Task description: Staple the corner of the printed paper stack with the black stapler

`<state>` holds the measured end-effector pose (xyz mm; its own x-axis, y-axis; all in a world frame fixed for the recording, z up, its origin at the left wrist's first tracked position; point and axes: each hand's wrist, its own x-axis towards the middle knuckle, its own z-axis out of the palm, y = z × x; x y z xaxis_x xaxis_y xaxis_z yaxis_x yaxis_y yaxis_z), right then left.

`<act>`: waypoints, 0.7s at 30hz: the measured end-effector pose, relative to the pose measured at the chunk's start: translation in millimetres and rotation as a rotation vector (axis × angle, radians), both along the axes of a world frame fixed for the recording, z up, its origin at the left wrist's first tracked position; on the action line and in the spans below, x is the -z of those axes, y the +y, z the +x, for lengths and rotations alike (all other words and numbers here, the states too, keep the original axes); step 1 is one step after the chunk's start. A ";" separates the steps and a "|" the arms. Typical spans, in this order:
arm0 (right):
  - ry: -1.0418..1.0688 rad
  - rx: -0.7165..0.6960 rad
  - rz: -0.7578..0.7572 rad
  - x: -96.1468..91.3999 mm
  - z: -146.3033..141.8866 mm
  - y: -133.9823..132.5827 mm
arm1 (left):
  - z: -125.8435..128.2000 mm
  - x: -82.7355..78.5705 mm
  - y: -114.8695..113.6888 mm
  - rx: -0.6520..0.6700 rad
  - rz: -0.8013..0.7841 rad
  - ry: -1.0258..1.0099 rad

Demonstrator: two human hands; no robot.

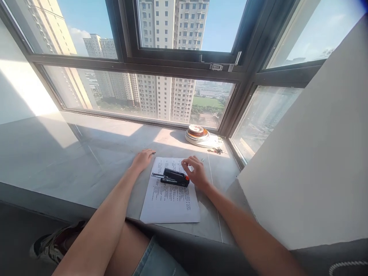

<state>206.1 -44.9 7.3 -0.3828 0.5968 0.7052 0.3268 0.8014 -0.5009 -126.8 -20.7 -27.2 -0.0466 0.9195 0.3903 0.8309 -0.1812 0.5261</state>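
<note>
A black stapler (pixel 176 177) with an orange-red patch at its right end lies on a sheaf of printed paper (pixel 169 211). Its top is lifted from the base at the left, where a metal piece sticks out. My left hand (pixel 143 159) rests on the sill beside the paper's upper left corner, fingers together, with a small dark thing at the fingertips. Over the paper's right edge, just past the stapler's right end, is my right hand (pixel 196 170). Its thumb and forefinger are drawn together in a pinch; whatever they hold is too small to make out.
A stack of plates and small dishes (pixel 198 136) stands by the window, with some small dark items (pixel 217 151) in front of it. The pale stone sill (pixel 112 153) ends at a front edge above my legs. A slanting white wall (pixel 301 153) bounds the right side.
</note>
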 end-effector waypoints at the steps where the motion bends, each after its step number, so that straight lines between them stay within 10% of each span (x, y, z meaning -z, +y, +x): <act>1: 0.001 -0.024 -0.001 -0.6 -0.3 -1.1 | 1.5 -1.9 -1.6 -0.010 -0.003 0.023; 11: -0.330 -0.367 -0.062 -1.7 -1.8 -10.0 | 23.4 -7.1 -21.5 -0.132 0.034 0.033; 21: -0.286 -0.385 -0.125 8.5 -5.0 -3.3 | 48.4 -30.1 -79.1 -0.220 0.010 -0.793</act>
